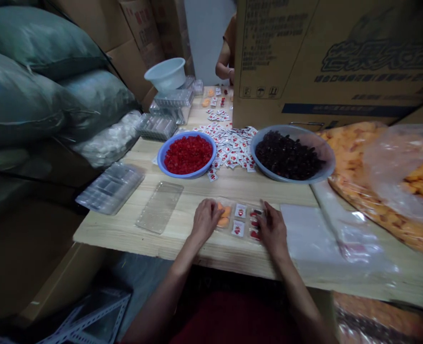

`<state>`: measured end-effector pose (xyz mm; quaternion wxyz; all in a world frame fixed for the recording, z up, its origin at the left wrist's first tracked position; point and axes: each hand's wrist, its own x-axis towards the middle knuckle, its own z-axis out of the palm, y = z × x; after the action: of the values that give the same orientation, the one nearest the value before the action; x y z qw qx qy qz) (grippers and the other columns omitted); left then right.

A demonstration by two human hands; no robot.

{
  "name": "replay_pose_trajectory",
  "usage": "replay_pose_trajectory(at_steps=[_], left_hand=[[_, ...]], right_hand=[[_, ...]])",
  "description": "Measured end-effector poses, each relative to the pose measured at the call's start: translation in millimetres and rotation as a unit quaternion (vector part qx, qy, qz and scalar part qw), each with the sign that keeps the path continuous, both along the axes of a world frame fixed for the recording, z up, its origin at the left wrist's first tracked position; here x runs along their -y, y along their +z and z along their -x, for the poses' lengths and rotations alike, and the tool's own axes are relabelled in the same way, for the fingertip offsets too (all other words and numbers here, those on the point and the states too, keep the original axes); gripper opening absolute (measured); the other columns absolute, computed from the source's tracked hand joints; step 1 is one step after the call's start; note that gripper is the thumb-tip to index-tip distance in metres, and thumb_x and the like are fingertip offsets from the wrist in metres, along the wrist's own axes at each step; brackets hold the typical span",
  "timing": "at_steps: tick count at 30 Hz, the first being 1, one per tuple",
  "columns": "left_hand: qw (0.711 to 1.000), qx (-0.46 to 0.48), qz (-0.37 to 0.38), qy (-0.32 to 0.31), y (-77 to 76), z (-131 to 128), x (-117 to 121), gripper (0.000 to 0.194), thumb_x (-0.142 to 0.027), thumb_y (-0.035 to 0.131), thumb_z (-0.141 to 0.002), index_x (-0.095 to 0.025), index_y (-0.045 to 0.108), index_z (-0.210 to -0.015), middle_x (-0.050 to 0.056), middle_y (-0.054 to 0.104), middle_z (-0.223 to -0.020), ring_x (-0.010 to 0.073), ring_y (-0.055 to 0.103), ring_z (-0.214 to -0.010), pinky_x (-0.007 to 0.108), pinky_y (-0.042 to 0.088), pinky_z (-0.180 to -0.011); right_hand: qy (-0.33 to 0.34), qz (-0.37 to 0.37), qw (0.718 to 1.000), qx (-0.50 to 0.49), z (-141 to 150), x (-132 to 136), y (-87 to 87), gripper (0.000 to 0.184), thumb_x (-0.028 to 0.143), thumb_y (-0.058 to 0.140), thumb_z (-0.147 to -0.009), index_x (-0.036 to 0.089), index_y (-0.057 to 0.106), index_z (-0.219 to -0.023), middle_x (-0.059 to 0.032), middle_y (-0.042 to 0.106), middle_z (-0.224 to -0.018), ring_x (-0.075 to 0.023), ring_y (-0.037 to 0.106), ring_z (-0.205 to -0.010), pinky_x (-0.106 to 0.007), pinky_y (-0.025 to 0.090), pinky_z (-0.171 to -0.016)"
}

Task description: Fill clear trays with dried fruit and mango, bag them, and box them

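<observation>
A clear plastic compartment tray [235, 215] lies on the table in front of me. Several orange pieces [224, 220] fill its left section, and two small white sachets with red print [238, 228] sit in the middle. Red pieces [255, 234] and a dark piece [257, 212] are in the right section. My left hand [206, 219] is closed at the tray's left edge, fingertips over the orange pieces. At the right section, my right hand [274, 229] has its fingers bent down over the pieces; what its fingertips pinch is partly hidden.
Beyond the tray stand a blue bowl of red pieces [213, 148], a bowl of dark fruit [331, 162] and loose sachets [233, 143]. An empty clear tray [161, 206] lies left, orange-filled bags [358, 191] right. A large carton [326, 62] partly hides another person [226, 59].
</observation>
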<state>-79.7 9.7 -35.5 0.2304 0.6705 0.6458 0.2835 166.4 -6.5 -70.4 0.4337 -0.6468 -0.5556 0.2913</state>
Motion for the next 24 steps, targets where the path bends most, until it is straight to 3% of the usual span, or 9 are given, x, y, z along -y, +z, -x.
replay_pose_trajectory(at_steps=[4,6,9,11,15,18,21,22,24], left_hand=[[0.983,0.171,0.051,0.032,-4.2,-2,33,0.023,-0.040,0.061,-0.089,-0.021,0.053,-0.098,0.002,0.061,-0.089,0.0177,0.059,-0.081,0.031,0.048,-0.076],[0.942,0.315,0.096,0.060,-6.0,-4,45,0.030,-0.042,0.064,-0.087,-0.021,0.050,-0.103,0.001,0.063,-0.085,0.0157,0.060,-0.076,0.029,0.048,-0.072],[0.853,0.491,0.156,0.085,-2.2,-7,59,0.048,-0.041,0.074,-0.079,-0.021,0.049,-0.114,0.002,0.069,-0.092,0.0168,0.066,-0.082,0.029,0.051,-0.077],[0.810,0.541,0.214,0.073,4.8,-7,67,0.056,-0.038,0.079,-0.075,-0.020,0.052,-0.120,0.005,0.072,-0.099,0.0187,0.068,-0.089,0.031,0.052,-0.082],[0.763,0.546,0.345,0.017,17.6,-11,83,0.043,-0.036,0.081,-0.074,-0.018,0.066,-0.110,0.010,0.073,-0.106,0.0231,0.070,-0.095,0.032,0.055,-0.083],[0.736,0.564,0.372,0.043,19.5,-20,89,0.043,-0.033,0.084,-0.072,-0.018,0.068,-0.109,0.010,0.074,-0.107,0.0247,0.072,-0.093,0.035,0.057,-0.083],[0.705,0.606,0.351,0.114,20.5,-26,84,0.045,-0.026,0.085,-0.070,-0.019,0.067,-0.110,0.008,0.075,-0.105,0.0229,0.074,-0.089,0.033,0.060,-0.080],[0.698,0.616,0.340,0.138,21.6,-25,81,0.043,-0.023,0.084,-0.070,-0.018,0.067,-0.109,0.007,0.076,-0.103,0.0218,0.074,-0.088,0.031,0.060,-0.079],[0.692,0.625,0.315,0.176,24.9,-20,72,0.037,-0.016,0.081,-0.072,-0.016,0.067,-0.106,0.007,0.076,-0.101,0.0200,0.075,-0.085,0.027,0.061,-0.076]], right_hand=[[-0.023,0.056,0.981,-0.184,3,23,9.4,0.065,0.047,0.070,-0.083,0.029,0.049,-0.142,-0.0042,0.063,-0.108,-0.0215,0.063,-0.095,-0.048,0.057,-0.088],[-0.020,0.085,0.953,-0.291,3,32,18.5,0.072,0.044,0.075,-0.079,0.029,0.047,-0.144,-0.0021,0.066,-0.101,-0.0208,0.065,-0.091,-0.043,0.060,-0.080],[-0.018,0.108,0.920,-0.376,-1,39,34.7,0.075,0.039,0.082,-0.073,0.026,0.050,-0.140,0.0011,0.069,-0.087,-0.0202,0.068,-0.090,-0.037,0.058,-0.080],[-0.017,0.126,0.905,-0.406,-3,41,44.1,0.075,0.039,0.085,-0.069,0.024,0.054,-0.136,0.0031,0.068,-0.077,-0.0199,0.068,-0.085,-0.034,0.057,-0.075],[0.004,0.144,0.886,-0.440,-5,41,51.9,0.073,0.041,0.086,-0.067,0.024,0.058,-0.132,0.0048,0.065,-0.072,-0.0181,0.064,-0.071,-0.030,0.054,-0.059],[0.013,0.113,0.924,-0.365,-12,41,52.6,0.064,0.043,0.081,-0.073,0.025,0.059,-0.130,0.0030,0.065,-0.077,-0.0175,0.062,-0.071,-0.032,0.054,-0.062],[-0.001,0.045,0.991,-0.125,-30,48,54.8,0.048,0.046,0.071,-0.084,0.025,0.062,-0.126,-0.0059,0.067,-0.104,-0.0234,0.062,-0.095,-0.040,0.054,-0.083],[-0.004,0.030,0.999,-0.025,-38,52,55.0,0.042,0.045,0.067,-0.087,0.024,0.064,-0.123,-0.0086,0.065,-0.110,-0.0256,0.060,-0.102,-0.042,0.051,-0.090],[0.002,0.027,0.987,0.159,-50,60,53.4,0.032,0.041,0.064,-0.090,0.020,0.066,-0.113,-0.0127,0.061,-0.112,-0.0291,0.056,-0.106,-0.044,0.048,-0.094]])
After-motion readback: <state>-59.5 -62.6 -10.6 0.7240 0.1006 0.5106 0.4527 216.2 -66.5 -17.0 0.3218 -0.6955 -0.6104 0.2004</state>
